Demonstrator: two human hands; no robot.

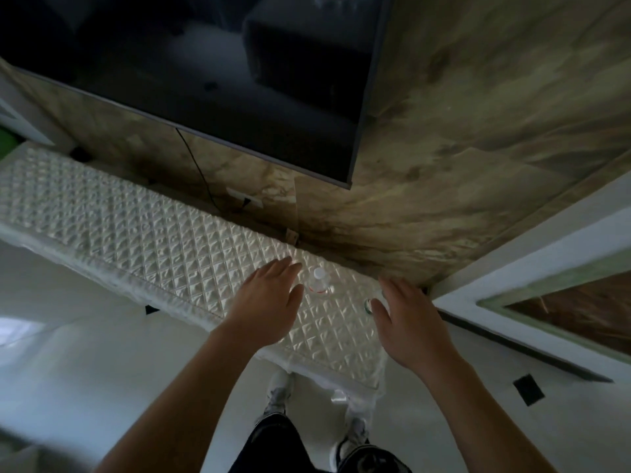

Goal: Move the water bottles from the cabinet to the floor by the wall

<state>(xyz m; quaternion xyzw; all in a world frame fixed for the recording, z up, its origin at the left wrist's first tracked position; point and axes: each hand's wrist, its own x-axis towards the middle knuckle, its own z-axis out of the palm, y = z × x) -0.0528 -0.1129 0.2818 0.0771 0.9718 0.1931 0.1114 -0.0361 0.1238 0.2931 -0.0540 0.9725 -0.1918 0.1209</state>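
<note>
- left hand (pixel 269 298): palm down, fingers straight and slightly spread, empty; bare forearm reaches in from bottom left, over the front edge of the cabinet.
- right hand (pixel 406 322): palm down, fingers relaxed and loosely spread, nothing gripped; thumb side just beside the second bottle, contact unclear.
- water bottle (pixel 319 283): clear plastic, white cap, reddish label band, upright on the cabinet near its right end; between the two hands, just right of the left fingertips, not touching.
- second bottle (pixel 368 304): clear and mostly hidden by the right hand, only a glassy rim shows; blurred.
- cabinet (pixel 153 240): long and low against the wall, top covered in shiny white quilted diamond-pattern padding, clear film hanging off the front edge.
- wall (pixel 461 131): glossy marble-look slabs, beige with dark veins.
- TV (pixel 205 80): flat dark screen mounted above the cabinet; thin black cable (pixel 201 172) drops to a white socket (pixel 244 199).
- floor (pixel 68 370): smooth and white; light shoes (pixel 280 380) and dark trousers (pixel 273 445) below the hands.
</note>
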